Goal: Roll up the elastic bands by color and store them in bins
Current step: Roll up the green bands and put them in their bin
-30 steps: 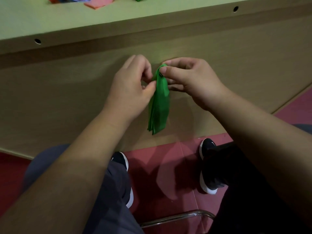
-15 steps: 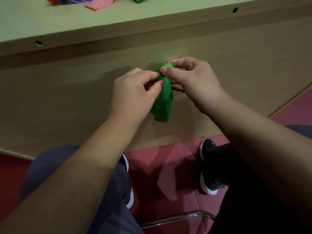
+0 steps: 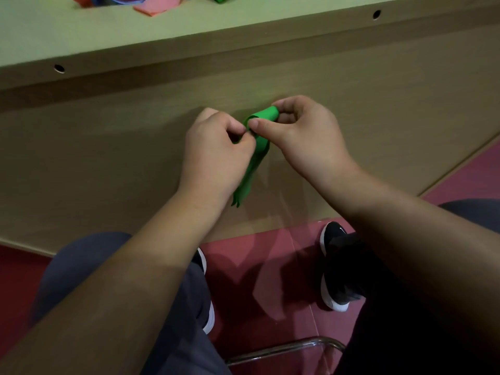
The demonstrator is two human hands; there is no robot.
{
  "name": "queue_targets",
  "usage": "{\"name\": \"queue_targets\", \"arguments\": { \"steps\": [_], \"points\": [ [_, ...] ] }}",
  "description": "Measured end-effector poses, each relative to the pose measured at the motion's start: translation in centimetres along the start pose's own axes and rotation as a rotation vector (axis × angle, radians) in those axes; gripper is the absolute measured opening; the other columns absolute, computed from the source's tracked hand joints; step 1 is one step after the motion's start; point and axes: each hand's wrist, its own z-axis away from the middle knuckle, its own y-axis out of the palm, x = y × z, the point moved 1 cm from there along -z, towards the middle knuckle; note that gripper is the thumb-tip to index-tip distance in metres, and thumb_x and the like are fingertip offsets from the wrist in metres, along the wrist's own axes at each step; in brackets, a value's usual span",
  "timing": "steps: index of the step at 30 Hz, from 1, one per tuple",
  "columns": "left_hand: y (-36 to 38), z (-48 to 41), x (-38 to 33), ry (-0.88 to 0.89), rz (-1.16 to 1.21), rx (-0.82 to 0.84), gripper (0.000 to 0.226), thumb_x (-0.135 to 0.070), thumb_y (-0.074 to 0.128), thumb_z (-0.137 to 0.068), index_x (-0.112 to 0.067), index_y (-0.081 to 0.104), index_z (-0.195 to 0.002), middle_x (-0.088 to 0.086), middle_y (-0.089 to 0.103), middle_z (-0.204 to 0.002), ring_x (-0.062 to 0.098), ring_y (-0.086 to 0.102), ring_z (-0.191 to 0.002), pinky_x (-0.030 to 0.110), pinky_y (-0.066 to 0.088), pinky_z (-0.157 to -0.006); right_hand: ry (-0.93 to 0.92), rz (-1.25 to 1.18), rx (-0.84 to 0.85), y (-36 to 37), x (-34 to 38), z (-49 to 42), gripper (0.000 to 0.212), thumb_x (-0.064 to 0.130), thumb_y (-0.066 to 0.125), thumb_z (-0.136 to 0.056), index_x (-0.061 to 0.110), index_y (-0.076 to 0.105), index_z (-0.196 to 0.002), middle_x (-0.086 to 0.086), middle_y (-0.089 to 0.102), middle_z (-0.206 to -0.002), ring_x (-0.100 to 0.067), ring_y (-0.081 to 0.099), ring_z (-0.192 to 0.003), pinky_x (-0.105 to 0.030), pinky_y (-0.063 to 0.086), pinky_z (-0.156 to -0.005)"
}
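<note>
Right hand point(image 3: 300, 133) is pinching the curled top of one green band point(image 3: 250, 180) in front of the table point(image 3: 81, 36) edge, and left hand point(image 3: 216, 147) is pinching it just beside. Rolling is looking barely started: tail is hanging unrolled, nothing is binned, and no bins are showing. A heap of loose bands point(image 3: 159, 6) is waiting on the table, pink, red, bluish and green, too cropped to count.

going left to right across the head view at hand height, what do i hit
left hand → green flat elastic band, top end curled into a roll → right hand
</note>
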Motion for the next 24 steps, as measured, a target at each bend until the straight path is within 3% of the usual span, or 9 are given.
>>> {"name": "queue_targets", "arguments": {
  "steps": [3, 5, 9, 13, 15, 17, 20, 24],
  "points": [
    [0.2, 0.0, 0.1, -0.007, -0.005, -0.001, 0.006, -0.022, 0.074, -0.082, -0.016, 0.074, -0.079, -0.002, 0.062, -0.093, 0.013, 0.061, -0.085, 0.032, 0.052, -0.080, 0.017, 0.015, -0.012, 0.1, 0.0, 0.1, 0.060, 0.046, 0.093, -0.078, 0.017, 0.072, -0.126, 0.010, 0.077, -0.095, 0.002, 0.072, -0.090, -0.018, 0.057, -0.083],
    [0.2, -0.1, 0.1, -0.006, -0.020, 0.011, 0.007, -0.021, 0.074, -0.083, -0.016, 0.074, -0.078, -0.001, 0.061, -0.094, 0.014, 0.061, -0.085, 0.031, 0.051, -0.080, 0.026, 0.020, -0.008, 0.2, 0.0, 0.2, 0.059, 0.046, 0.092, -0.079, 0.017, 0.071, -0.126, 0.011, 0.076, -0.095, 0.001, 0.072, -0.090, -0.018, 0.057, -0.083],
    [0.4, -0.2, 0.4, 0.026, -0.077, 0.006, 0.006, -0.019, 0.075, -0.083, -0.016, 0.075, -0.078, 0.000, 0.060, -0.093, 0.013, 0.059, -0.082, 0.023, 0.044, -0.075, 0.062, 0.034, 0.020, 0.3, -0.4, 0.1, 0.055, 0.050, 0.091, -0.079, 0.019, 0.072, -0.120, 0.009, 0.078, -0.094, -0.005, 0.075, -0.090, -0.033, 0.062, -0.088],
    [0.9, -0.2, 0.9, -0.008, -0.096, 0.054, 0.008, -0.016, 0.076, -0.083, -0.016, 0.074, -0.075, -0.001, 0.059, -0.094, 0.013, 0.058, -0.080, 0.015, 0.039, -0.070, 0.112, 0.041, 0.070, 0.6, -1.3, -0.4, 0.045, 0.055, 0.086, -0.070, 0.015, 0.072, -0.087, -0.003, 0.079, -0.082, -0.021, 0.078, -0.082, -0.053, 0.063, -0.082],
    [1.1, -0.2, 1.0, -0.017, -0.102, 0.108, 0.009, -0.015, 0.076, -0.083, -0.017, 0.073, -0.075, -0.003, 0.059, -0.091, 0.012, 0.057, -0.078, 0.008, 0.034, -0.066, 0.134, 0.058, 0.090, 0.8, -1.7, -0.6, 0.056, 0.058, 0.082, -0.066, 0.007, 0.073, -0.087, -0.012, 0.078, -0.082, -0.031, 0.077, -0.081, -0.057, 0.062, -0.079],
    [1.3, -0.1, 1.2, -0.049, -0.089, 0.151, 0.010, -0.015, 0.077, -0.082, -0.020, 0.073, -0.075, -0.006, 0.059, -0.087, 0.008, 0.056, -0.072, 0.006, 0.035, -0.064, 0.158, 0.067, 0.097, 0.8, -2.0, -0.7, 0.061, 0.061, 0.082, -0.064, 0.008, 0.074, -0.093, -0.012, 0.079, -0.087, -0.028, 0.078, -0.087, -0.054, 0.063, -0.083],
    [1.4, -0.3, 1.5, -0.085, -0.082, 0.174, 0.016, -0.018, 0.079, -0.083, -0.029, 0.072, -0.075, -0.007, 0.059, -0.089, 0.005, 0.058, -0.073, 0.011, 0.037, -0.065, 0.177, 0.086, 0.128, 0.7, -2.0, -1.1, 0.066, 0.064, 0.082, -0.060, 0.013, 0.076, -0.102, -0.008, 0.080, -0.090, -0.024, 0.078, -0.093, -0.051, 0.063, -0.089],
    [1.4, -0.5, 1.5, -0.141, -0.097, 0.204, 0.010, -0.023, 0.078, -0.084, -0.030, 0.072, -0.080, -0.003, 0.065, -0.095, 0.014, 0.063, -0.083, 0.023, 0.042, -0.073, 0.172, 0.110, 0.160, 0.4, -2.0, -1.4, 0.064, 0.065, 0.082, -0.060, 0.011, 0.078, -0.095, -0.011, 0.079, -0.084, -0.028, 0.077, -0.088, -0.054, 0.063, -0.086]
  ]
}}
